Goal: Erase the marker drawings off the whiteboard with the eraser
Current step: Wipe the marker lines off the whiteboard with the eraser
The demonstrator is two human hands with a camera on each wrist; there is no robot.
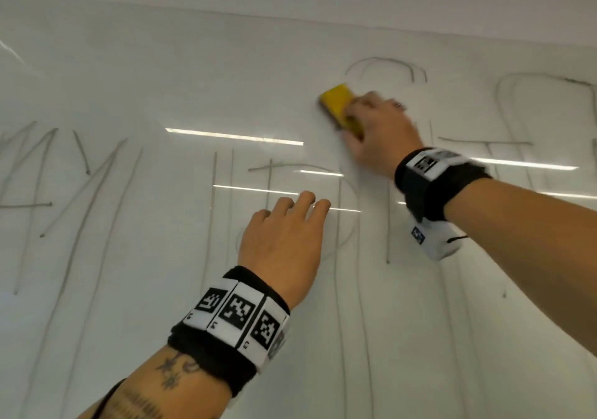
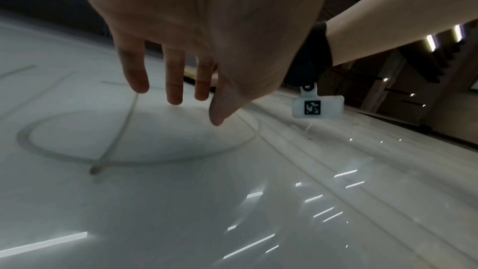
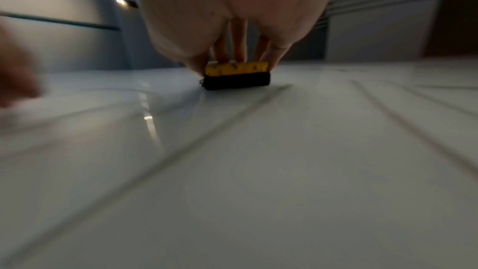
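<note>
A white whiteboard (image 1: 161, 79) fills the head view, covered with faint grey marker lines (image 1: 213, 208). My right hand (image 1: 376, 134) grips a yellow eraser (image 1: 339, 105) with a black felt pad (image 3: 236, 83) and presses it flat on the board, upper middle, just below a curved stroke (image 1: 384, 63). My left hand (image 1: 287, 237) rests lower down with straight fingers (image 2: 174, 81) against the board, over a looped marker line (image 2: 124, 156). It holds nothing.
More marker strokes run at the left (image 1: 80, 192) and right (image 1: 523, 111) of the board. Long vertical lines (image 1: 361, 321) continue below the hands. Ceiling-light reflections (image 1: 235, 136) streak the glossy surface. The board's top edge (image 1: 323, 23) lies above the eraser.
</note>
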